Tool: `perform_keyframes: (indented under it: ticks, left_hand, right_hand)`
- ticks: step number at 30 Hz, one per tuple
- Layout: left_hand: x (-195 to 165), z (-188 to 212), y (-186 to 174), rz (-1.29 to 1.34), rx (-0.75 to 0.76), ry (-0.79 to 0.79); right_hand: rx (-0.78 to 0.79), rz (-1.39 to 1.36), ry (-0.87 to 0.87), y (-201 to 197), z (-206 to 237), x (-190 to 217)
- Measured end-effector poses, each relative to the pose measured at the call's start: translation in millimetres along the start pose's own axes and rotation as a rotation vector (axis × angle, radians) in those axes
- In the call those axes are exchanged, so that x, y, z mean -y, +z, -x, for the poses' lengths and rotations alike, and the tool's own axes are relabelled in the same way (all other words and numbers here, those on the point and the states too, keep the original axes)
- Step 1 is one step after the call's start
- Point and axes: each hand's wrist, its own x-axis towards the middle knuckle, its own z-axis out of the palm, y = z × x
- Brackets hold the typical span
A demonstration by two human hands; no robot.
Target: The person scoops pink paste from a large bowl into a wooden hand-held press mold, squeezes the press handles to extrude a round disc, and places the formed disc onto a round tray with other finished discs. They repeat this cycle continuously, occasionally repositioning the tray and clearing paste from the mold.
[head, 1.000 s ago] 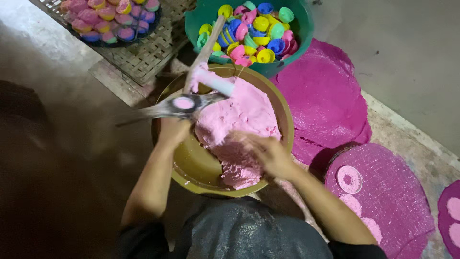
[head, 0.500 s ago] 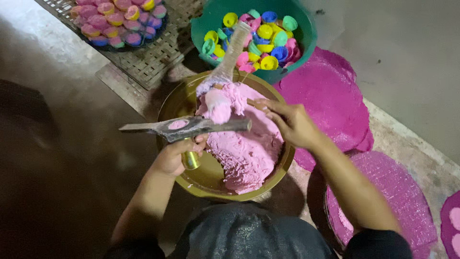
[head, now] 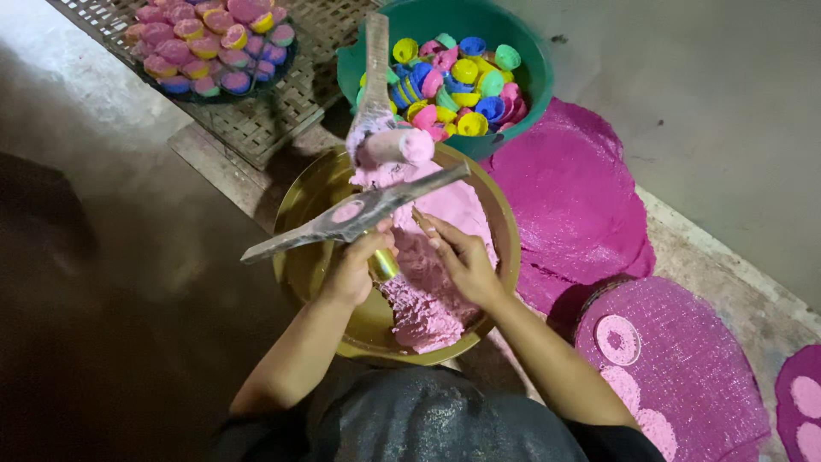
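From the head camera, the left hand (head: 352, 269) grips a small yellow cup (head: 382, 264) and a flat metal blade (head: 355, 213) over the brass bowl (head: 312, 257). The right hand (head: 462, 257) lies open, fingers touching the pink dough (head: 436, 282) inside that bowl. A teal tub (head: 522, 85) of coloured cups sits just behind.

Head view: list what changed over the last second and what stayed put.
The right hand left the near side of the pink dough and now presses it beside the left hand. The flat metal blade stayed in the left hand but tilted. The brass bowl and green tub stayed put.
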Motion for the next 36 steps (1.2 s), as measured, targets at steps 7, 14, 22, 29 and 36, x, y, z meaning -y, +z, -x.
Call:
perform_keyframes:
  ticks: [7,14,22,29,36]
  left_hand:
    - [6,10,-15,-0.185,0.012,0.135]
    - [-25,25,-49,-0.257,-0.335,0.190]
    - [49,87,76,0.416,0.621,-0.545]
    - [49,100,157,-0.882,0.778,-0.149]
    - [61,158,234,-0.758,1.004,-0.282]
  right_hand:
    - [0.020,-0.013,0.142,5,-3,37]
    - [0.553,0.315,0.497,-18,19,71]
    - [-0.061,-1.038,-0.004,-56,65,88]
    - [-0.264,-0.423,-0.114,-144,173,135]
    - [-0.092,0.592,-0.535,-168,307,178]
